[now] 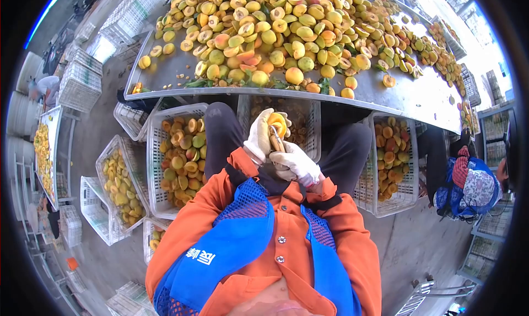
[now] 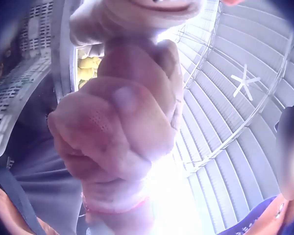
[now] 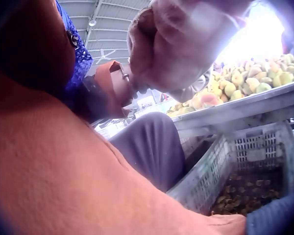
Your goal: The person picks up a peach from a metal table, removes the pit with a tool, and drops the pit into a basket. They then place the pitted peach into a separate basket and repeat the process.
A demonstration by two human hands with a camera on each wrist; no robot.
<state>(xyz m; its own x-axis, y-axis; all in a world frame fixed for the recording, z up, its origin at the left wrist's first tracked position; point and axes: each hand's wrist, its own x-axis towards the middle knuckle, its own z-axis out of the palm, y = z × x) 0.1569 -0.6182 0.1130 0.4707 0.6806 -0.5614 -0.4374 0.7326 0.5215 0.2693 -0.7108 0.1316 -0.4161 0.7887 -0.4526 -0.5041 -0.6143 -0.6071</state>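
Observation:
In the head view, my white-gloved left hand (image 1: pixel 258 137) grips a yellow-orange peach (image 1: pixel 280 124) above my lap. Close beside it, my gloved right hand (image 1: pixel 297 164) holds a small tool (image 1: pixel 277 142) with a wooden handle. Its thin metal end lies against the peach, and the exact shape of that end is too small to make out. Below the hands, between my knees, a white crate (image 1: pixel 314 129) contains pits and scraps. Both wrist views show the gloves close up and blurred, with the peach and tool hidden.
A metal table (image 1: pixel 386 102) heaped with whole and halved peaches (image 1: pixel 297 29) stands in front. Crates of peach halves flank me: one left (image 1: pixel 156 175), one right (image 1: pixel 368 190). Another person (image 1: pixel 468 183) sits at the far right. Stacked crates (image 1: pixel 81 79) stand at the left.

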